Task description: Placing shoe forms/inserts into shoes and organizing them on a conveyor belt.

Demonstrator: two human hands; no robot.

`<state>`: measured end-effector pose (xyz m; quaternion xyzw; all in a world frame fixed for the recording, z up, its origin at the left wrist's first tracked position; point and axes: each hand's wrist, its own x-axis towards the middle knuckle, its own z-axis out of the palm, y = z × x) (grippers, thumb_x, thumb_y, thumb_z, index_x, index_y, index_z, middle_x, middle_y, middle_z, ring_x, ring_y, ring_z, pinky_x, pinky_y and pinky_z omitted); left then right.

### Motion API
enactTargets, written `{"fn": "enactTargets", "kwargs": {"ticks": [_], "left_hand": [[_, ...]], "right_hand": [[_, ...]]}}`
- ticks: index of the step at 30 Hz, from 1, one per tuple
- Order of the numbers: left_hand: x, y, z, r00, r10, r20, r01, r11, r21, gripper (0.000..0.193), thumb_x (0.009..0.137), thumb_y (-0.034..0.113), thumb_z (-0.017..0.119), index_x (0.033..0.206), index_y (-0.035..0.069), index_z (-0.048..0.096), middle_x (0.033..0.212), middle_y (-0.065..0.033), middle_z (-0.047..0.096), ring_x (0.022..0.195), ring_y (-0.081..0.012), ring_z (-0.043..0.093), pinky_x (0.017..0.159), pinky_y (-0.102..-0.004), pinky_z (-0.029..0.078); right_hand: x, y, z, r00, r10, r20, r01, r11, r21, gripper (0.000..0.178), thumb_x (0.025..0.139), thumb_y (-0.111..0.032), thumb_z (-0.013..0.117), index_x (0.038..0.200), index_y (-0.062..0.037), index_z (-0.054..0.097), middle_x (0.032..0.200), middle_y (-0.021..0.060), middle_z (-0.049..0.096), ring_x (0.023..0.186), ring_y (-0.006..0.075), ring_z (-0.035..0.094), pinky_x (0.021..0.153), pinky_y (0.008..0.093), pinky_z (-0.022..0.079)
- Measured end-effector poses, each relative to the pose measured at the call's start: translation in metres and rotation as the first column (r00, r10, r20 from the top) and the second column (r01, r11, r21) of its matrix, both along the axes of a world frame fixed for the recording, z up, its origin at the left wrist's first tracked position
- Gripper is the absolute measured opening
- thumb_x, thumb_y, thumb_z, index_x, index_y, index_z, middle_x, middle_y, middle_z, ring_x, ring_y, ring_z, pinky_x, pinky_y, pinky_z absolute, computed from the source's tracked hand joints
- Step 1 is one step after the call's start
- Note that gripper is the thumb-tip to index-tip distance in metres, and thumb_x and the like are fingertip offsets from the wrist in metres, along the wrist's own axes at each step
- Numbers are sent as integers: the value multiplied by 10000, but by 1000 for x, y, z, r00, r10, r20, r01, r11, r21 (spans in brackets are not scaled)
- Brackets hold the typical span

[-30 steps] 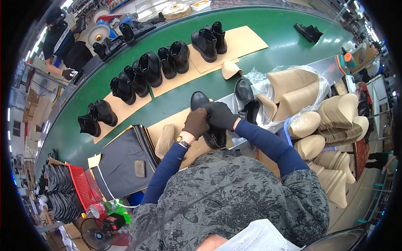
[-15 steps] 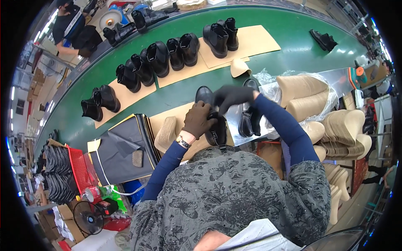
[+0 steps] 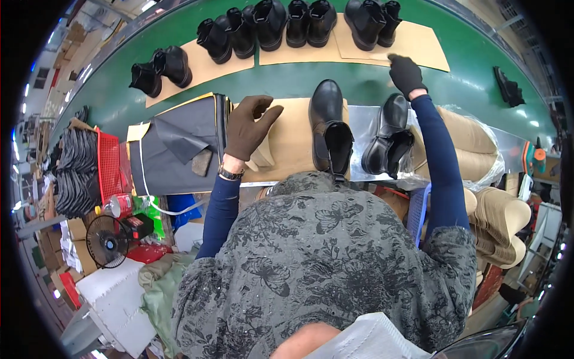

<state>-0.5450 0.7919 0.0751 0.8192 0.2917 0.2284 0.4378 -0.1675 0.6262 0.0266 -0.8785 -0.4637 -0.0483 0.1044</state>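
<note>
Boot (image 3: pixel 329 124) stands upright on the tan board (image 3: pixel 293 128), between the hands. The left hand (image 3: pixel 248 124) curls half open, apparently empty, near the beige stack (image 3: pixel 263 157); the right hand (image 3: pixel 406 76) extends one finger, its palm hidden. Gripping the boot's collar (image 3: pixel 339 125) would probably best spare its glossy toe (image 3: pixel 326 96).

Counted here, we have two gloved hands: one left hand (image 3: pixel 248 127) and one right hand (image 3: pixel 406 76). On one green tabletop (image 3: pixel 287 81) we number at least nine black boots (image 3: pixel 268 27) in the far row, overlap preventing a firmer figure, with three tan sheets (image 3: pixel 287 55) visible beneath. Nearer, we find one central boot (image 3: pixel 326 107), one tan board (image 3: pixel 293 128) and one grey block (image 3: pixel 201 162). We also tally one wristwatch (image 3: pixel 230 173), one red basket (image 3: pixel 109 161), one bottle (image 3: pixel 122 204) and one fan (image 3: pixel 107 241).
</note>
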Motion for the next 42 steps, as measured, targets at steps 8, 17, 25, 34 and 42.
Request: {"fn": "enactTargets", "kwargs": {"ticks": [8, 17, 25, 34, 42], "left_hand": [[-32, 8, 48, 572, 458, 680, -41, 845, -534, 316, 845, 90, 649, 1125, -30, 564, 976, -89, 638, 853, -205, 625, 748, -297, 489], [-214, 75, 23, 583, 809, 75, -497, 283, 820, 292, 752, 54, 607, 1030, 136, 639, 883, -108, 566, 803, -301, 575, 633, -391, 480], [-231, 66, -56, 650, 718, -247, -240, 503, 830, 247, 739, 102, 576, 977, 162, 611, 856, -44, 540, 815, -240, 562, 663, -357, 484], [-193, 86, -44, 844, 527, -102, -214, 505, 837, 364, 741, 70, 554, 1088, 167, 605, 951, -27, 553, 892, -237, 558, 708, -359, 480], [-223, 69, -59, 839, 376, -393, 0, 722, 692, 386, 794, 169, 561, 1154, 34, 527, 1206, -126, 524, 1148, -305, 498, 896, -358, 468]], "right_hand": [[-248, 79, 128, 566, 785, 253, -804, 456, 382, 487, 727, -5, 610, 1197, -128, 585, 1129, 106, 624, 929, 293, 619, 768, 365, 508], [-370, 151, 45, 43, 952, -303, -976, 105, 190, 509, 783, -284, 672, 1227, -82, 527, 1257, 148, 528, 1192, 363, 458, 998, 475, 347], [-379, 180, 28, 604, 797, 2, -792, 601, 107, 450, 783, -307, 640, 1129, -30, 558, 1154, 195, 547, 1111, 396, 479, 953, 489, 354], [-410, 171, 4, 145, 989, 18, -957, 136, 257, 430, 700, -244, 679, 1075, -76, 554, 1114, 134, 535, 1119, 316, 481, 918, 414, 398], [-399, 185, -2, 233, 946, -227, -951, 270, 149, 421, 722, -245, 657, 1104, -105, 547, 1156, 119, 519, 1130, 308, 456, 916, 442, 384]]}}
